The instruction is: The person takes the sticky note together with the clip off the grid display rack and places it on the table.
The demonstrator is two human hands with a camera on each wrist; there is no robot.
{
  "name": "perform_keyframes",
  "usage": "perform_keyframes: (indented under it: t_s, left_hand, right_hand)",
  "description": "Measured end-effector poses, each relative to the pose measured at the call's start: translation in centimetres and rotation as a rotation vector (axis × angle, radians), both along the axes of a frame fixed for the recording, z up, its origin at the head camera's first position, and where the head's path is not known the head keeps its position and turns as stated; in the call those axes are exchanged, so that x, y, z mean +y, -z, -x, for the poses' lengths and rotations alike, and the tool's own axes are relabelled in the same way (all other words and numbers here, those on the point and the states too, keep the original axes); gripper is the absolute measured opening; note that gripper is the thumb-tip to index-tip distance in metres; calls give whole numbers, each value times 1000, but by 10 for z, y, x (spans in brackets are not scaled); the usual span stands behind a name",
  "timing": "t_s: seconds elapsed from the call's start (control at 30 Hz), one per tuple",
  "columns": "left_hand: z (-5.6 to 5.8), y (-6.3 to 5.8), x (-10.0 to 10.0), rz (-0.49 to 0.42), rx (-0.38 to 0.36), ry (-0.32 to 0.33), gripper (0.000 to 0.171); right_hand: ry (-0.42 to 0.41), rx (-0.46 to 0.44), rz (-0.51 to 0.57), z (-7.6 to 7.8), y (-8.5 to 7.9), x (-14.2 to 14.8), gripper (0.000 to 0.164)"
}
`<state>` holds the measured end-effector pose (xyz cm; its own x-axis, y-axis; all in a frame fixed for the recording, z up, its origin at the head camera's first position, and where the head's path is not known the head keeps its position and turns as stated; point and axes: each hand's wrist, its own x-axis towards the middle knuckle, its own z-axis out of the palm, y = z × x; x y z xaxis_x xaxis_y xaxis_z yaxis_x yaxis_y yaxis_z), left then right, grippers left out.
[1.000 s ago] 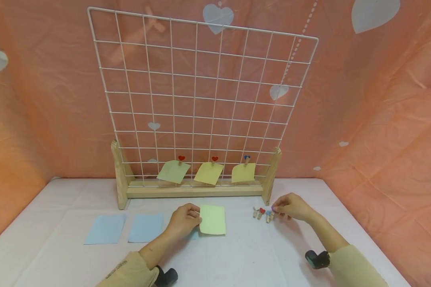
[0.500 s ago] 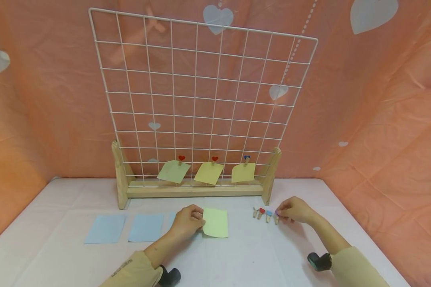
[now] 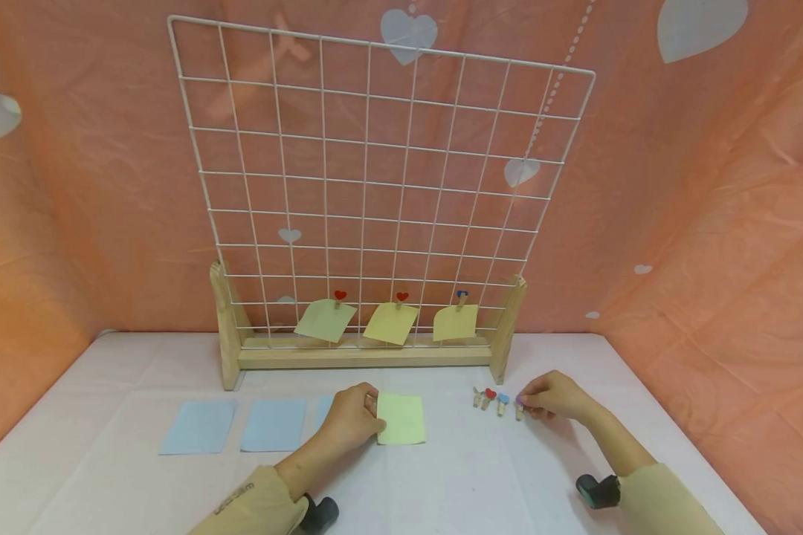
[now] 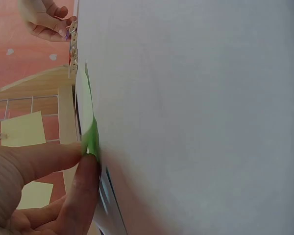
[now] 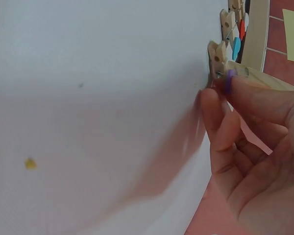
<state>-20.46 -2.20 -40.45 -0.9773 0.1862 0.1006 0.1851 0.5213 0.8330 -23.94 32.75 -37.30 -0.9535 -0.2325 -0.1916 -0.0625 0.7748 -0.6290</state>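
My left hand (image 3: 353,417) pinches the left edge of a light green paper note (image 3: 402,420) between thumb and forefinger, low over the table. In the left wrist view the note (image 4: 89,110) appears nearly edge-on. At the right, my right hand (image 3: 557,395) pinches a small wooden clothespin (image 3: 519,412) by its purple top; in the right wrist view that clothespin (image 5: 217,59) has its legs pointing away from my fingers. Just left of it lie more small clothespins, one with a blue top (image 3: 502,405) and one with a red heart (image 3: 489,398).
A white wire grid (image 3: 388,178) leans in a wooden stand (image 3: 364,359). Several clothespins hold a greenish note (image 3: 326,321) and two yellow notes (image 3: 391,324) low on it. Blue notes (image 3: 198,428) lie on the left of the white table, one partly behind my left hand.
My right hand has drawn the purple-topped clothespin rightward, away from the others. My left hand has shifted slightly right and down with the green note, uncovering part of a blue note.
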Motion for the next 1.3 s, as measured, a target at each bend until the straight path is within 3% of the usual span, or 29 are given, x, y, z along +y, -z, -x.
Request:
perform_keyframes:
  t_s: [0.1, 0.2, 0.37, 0.6, 0.93, 1.3]
  left_hand:
    - [0, -2, 1, 71, 38, 8, 40]
    - [1, -4, 1, 136, 76, 11, 21]
    - [2, -6, -2, 167, 105, -12, 18]
    - [5, -4, -12, 74, 119, -41, 26]
    - [11, -13, -28, -32, 99, -173, 16]
    - [20, -21, -42, -100, 198, -308, 10]
  right_hand:
    - [19, -5, 2, 0, 0, -1, 16]
    - [41, 12, -18, 0, -1, -4, 15]
    - [122, 109, -8, 1, -4, -10, 19]
    - [139, 199, 45, 3, -4, -22, 20]
    - [118, 373, 153, 13, -6, -48, 25]
    - [116, 376, 275, 19, -12, -81, 29]
